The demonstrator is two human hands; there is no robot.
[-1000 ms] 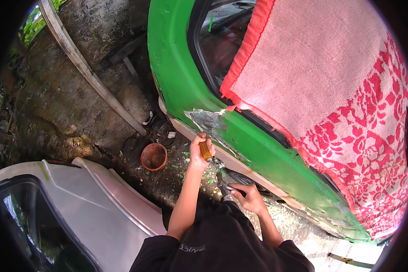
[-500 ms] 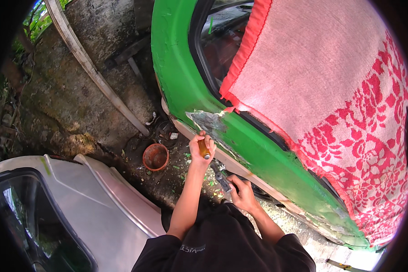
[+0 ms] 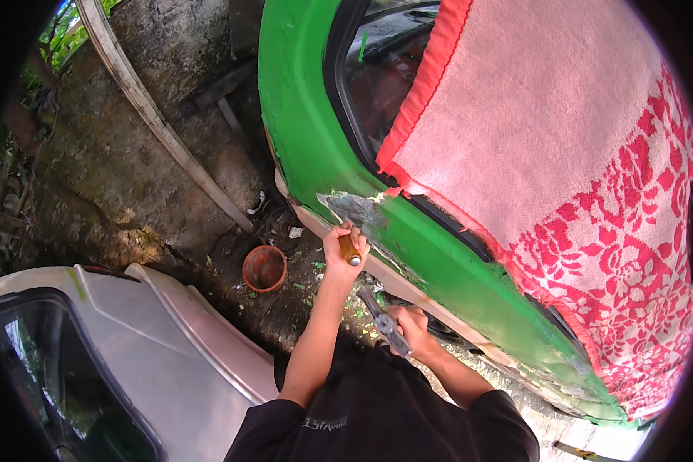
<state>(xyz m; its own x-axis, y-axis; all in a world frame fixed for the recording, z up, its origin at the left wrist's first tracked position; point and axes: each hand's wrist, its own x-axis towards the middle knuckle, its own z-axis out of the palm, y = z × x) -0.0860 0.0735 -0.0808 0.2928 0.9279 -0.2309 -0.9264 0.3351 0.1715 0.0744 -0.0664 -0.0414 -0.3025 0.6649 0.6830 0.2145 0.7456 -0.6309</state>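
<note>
My left hand point(image 3: 342, 245) is closed round the amber handle point(image 3: 349, 250) of a hand tool, whose metal-capped end points back toward me. Its blade is hidden, so I cannot tell if it is a chisel or a screwdriver. The hand is close against the lower side of the green car body point(image 3: 439, 254), just below a patch of stripped, flaking paint point(image 3: 354, 209). Behind it and to the right, my right hand point(image 3: 413, 329) grips a hammer with a grey metal head point(image 3: 389, 327). The hammer head is apart from the capped end.
A pink and red floral towel point(image 3: 547, 138) drapes over the car's roof and windows. At left stands a pale car point(image 3: 162, 331). A reddish-brown pot point(image 3: 265, 269) sits on the ground amid green paint chips, with a long curved strip point(image 3: 154, 115) leaning behind.
My right hand has drawn the hammer back toward my body, away from the tool's capped end, and its head has turned. My left hand stays nearly in place.
</note>
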